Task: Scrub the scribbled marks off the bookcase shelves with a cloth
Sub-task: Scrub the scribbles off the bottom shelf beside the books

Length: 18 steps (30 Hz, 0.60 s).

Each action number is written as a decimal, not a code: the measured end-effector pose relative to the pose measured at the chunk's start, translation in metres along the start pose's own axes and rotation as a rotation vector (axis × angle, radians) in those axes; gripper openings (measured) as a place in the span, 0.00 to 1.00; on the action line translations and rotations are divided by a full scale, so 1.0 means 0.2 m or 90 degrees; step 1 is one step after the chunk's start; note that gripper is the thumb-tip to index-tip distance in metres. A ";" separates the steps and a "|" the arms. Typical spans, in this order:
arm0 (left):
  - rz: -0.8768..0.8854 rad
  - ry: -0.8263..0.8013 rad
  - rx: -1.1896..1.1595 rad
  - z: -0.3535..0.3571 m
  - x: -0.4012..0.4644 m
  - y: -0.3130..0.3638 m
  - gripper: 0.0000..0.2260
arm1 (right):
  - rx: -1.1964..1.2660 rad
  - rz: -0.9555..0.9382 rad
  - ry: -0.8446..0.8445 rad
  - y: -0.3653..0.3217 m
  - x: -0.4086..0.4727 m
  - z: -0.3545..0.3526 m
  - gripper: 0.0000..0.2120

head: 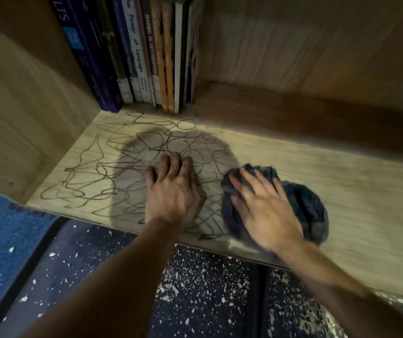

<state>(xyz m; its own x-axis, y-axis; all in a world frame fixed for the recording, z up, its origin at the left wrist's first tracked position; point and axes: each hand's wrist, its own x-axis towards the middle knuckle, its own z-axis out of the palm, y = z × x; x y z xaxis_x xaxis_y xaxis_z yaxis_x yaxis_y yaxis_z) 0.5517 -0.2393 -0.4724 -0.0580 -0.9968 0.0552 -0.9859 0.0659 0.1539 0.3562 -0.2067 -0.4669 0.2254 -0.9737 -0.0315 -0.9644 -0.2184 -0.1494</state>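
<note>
Bookcase compartment, head view. One wooden shelf (341,191) runs across the frame, with the side wall (20,118) at left and the back panel (305,45) behind. Wood grain is light; the rear right part lies in shadow.

One row of books (146,57) stands upright at the back left, spines forward, hard against the side wall. About ten spines are visible; an exact count is not possible because the dark ones merge. They occupy the rear of the shelf only and do not cover the marked area.

Below the shelf edge is a dark floor (207,301) scattered with many small white flecks, and a blue surface (5,240) at far left.

Scribbled marks (93,172): one continuous tangle of dark looping lines over the left half of the shelf, from near the books to the front edge. The right half shows no lines. A rounded shadow falls over the middle of the tangle.

One cloth (312,208), dark grey, bunched, sits near the front edge at the right border of the scribble.

Two hands. Left hand (171,191) lies palm down on the scribble, fingers straight and slightly spread, fingertips touching wood, holding nothing. Right hand (266,213) presses flat on the cloth, fingers extended and apart; motion-blurred.
</note>
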 end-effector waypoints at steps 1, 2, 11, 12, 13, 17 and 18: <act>0.019 -0.001 -0.017 -0.02 0.01 -0.03 0.27 | -0.009 0.031 -0.011 0.05 0.10 -0.01 0.28; 0.050 -0.006 -0.026 -0.04 0.03 -0.06 0.28 | -0.004 0.076 -0.012 0.10 0.20 -0.03 0.26; 0.074 -0.009 -0.074 -0.01 0.02 -0.18 0.28 | 0.023 -0.039 0.032 -0.06 -0.07 0.02 0.28; 0.074 -0.008 -0.080 -0.01 0.02 -0.19 0.28 | 0.008 -0.037 0.037 0.01 0.03 0.01 0.29; 0.075 -0.003 -0.087 0.00 0.02 -0.19 0.28 | -0.009 -0.008 0.034 0.09 0.15 0.00 0.29; 0.073 0.036 -0.095 0.02 0.03 -0.20 0.27 | 0.010 0.125 -0.007 0.18 0.50 -0.04 0.24; 0.069 0.040 -0.089 0.02 0.03 -0.20 0.26 | 0.012 0.098 0.005 0.14 0.46 -0.02 0.24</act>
<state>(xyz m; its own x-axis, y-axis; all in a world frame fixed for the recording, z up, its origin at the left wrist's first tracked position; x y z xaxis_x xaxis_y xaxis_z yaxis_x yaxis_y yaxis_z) 0.5902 -0.2491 -0.4825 -0.1480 -0.9790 0.1401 -0.9427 0.1825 0.2792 0.3500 -0.3018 -0.4695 0.0741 -0.9961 -0.0471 -0.9846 -0.0655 -0.1622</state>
